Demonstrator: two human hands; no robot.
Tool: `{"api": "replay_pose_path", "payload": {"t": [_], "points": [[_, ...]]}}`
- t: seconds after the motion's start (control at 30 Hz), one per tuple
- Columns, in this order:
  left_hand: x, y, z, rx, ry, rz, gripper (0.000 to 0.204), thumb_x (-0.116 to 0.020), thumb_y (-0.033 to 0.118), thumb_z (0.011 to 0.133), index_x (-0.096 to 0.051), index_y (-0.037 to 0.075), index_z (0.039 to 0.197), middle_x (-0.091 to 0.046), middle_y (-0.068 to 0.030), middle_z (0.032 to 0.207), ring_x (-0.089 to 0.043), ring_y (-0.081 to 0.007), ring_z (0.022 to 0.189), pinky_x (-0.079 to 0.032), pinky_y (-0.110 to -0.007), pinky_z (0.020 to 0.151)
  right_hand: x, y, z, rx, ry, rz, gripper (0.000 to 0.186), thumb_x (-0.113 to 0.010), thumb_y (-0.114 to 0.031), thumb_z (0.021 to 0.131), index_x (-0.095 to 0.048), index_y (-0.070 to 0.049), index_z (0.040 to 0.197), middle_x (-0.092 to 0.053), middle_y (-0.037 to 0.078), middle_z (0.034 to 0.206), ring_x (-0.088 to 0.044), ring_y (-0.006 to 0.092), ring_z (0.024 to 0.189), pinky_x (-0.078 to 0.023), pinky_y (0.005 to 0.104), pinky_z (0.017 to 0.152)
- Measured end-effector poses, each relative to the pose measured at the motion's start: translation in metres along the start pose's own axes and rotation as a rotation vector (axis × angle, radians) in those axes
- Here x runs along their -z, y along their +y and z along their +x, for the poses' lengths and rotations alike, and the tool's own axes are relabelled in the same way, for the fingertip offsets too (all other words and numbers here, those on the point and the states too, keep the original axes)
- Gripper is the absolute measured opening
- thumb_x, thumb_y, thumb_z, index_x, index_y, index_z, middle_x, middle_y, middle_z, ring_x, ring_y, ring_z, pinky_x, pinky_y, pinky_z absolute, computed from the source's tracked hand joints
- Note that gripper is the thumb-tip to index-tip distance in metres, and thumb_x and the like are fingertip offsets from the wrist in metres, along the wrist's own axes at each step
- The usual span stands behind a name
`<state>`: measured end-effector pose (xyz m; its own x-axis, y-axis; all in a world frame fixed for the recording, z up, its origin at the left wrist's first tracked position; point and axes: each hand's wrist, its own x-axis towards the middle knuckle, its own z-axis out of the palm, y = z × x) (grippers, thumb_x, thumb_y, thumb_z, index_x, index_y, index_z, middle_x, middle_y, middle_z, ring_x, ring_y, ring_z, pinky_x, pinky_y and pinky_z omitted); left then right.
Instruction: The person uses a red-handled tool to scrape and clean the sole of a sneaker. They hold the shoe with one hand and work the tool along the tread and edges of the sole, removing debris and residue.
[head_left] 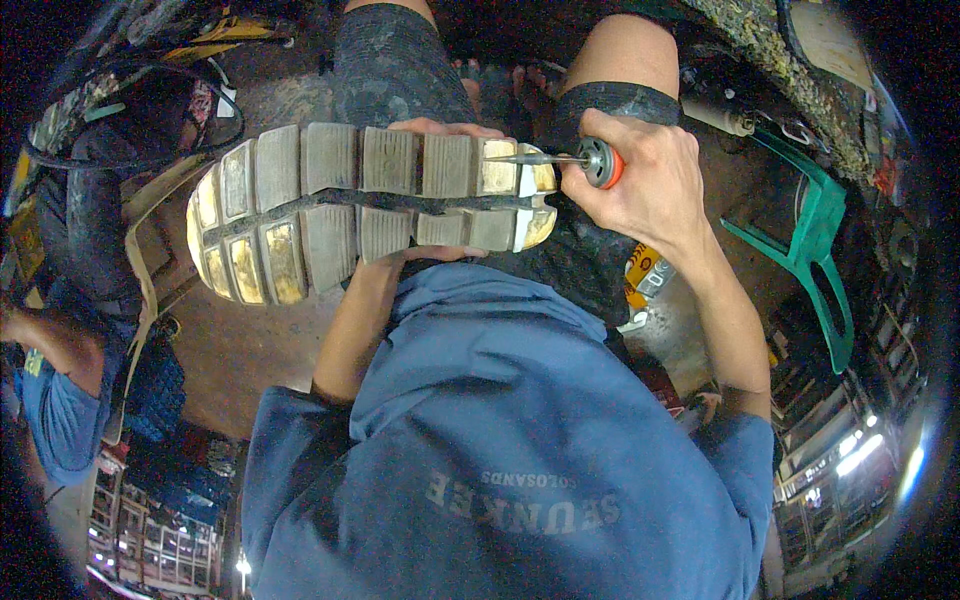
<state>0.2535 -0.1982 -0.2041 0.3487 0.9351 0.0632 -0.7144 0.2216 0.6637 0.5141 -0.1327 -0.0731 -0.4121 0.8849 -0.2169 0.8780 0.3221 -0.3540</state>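
A shoe (333, 160) lies sole up in front of me, its toe to the left. The sole has grey ridged blocks, worn yellowish patches at both ends and a dark wavy groove along the middle. My left hand (446, 253) grips it from beneath, thumb along the near edge and fingers over the far edge; the palm is hidden. At the heel end, my right hand (648, 175) is closed around the round grey and orange handle of an awl (545, 159). Its thin metal shaft points left across the heel, the tip at a yellowish block; whether it touches the sole I cannot tell.
To the right stands a green plastic frame (808, 225). A yellow and black printed package (646, 274) lies below my right wrist. Far left are a black tyre-like object (97, 215), a dark cable (150, 167) and another person's blue sleeve (62, 410).
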Motion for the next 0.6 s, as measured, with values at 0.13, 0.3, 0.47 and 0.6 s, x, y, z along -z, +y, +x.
{"api": "replay_pose_path", "payload": {"t": [0.13,0.3,0.47,0.6], "points": [[0.001,-0.003,0.000,-0.036,-0.017,-0.041,0.108,-0.108,0.014,0.063,-0.045,0.014,0.151,-0.060,-0.0246,0.151,-0.059,-0.0414,0.143,-0.053,-0.060,0.117,0.000,0.001,0.000,-0.003,-0.003,-0.003,0.027,-0.078,-0.033,0.082,-0.068,-0.009,0.088,-0.072,0.014,0.075,-0.073,0.0387,0.070,-0.057,0.0502,0.065],[0.006,-0.010,0.002,-0.058,-0.061,-0.120,0.108,-0.108,0.012,0.062,-0.046,0.013,0.151,-0.059,-0.0251,0.152,-0.059,-0.0408,0.144,-0.053,-0.060,0.118,-0.001,0.002,0.001,-0.047,0.020,-0.017,0.027,-0.079,-0.034,0.081,-0.069,-0.010,0.088,-0.072,0.014,0.074,-0.073,0.0390,0.069,-0.057,0.0507,0.064],[0.002,-0.014,0.001,-0.082,-0.019,-0.130,0.107,-0.108,0.012,0.062,-0.046,0.013,0.150,-0.060,-0.0258,0.151,-0.059,-0.0411,0.144,-0.053,-0.060,0.118,-0.003,0.002,0.000,-0.035,0.047,-0.011,0.028,-0.079,-0.035,0.081,-0.069,-0.010,0.089,-0.071,0.014,0.074,-0.073,0.0391,0.068,-0.057,0.0508,0.064],[-0.003,-0.008,-0.002,-0.021,0.034,-0.115,0.105,-0.108,0.014,0.062,-0.047,0.013,0.148,-0.061,-0.0251,0.150,-0.059,-0.0413,0.144,-0.052,-0.060,0.119,-0.004,0.002,0.001,-0.017,0.070,0.027,0.027,-0.079,-0.035,0.082,-0.069,-0.011,0.087,-0.070,0.014,0.071,-0.072,0.0394,0.067,-0.057,0.0512,0.063]]}}
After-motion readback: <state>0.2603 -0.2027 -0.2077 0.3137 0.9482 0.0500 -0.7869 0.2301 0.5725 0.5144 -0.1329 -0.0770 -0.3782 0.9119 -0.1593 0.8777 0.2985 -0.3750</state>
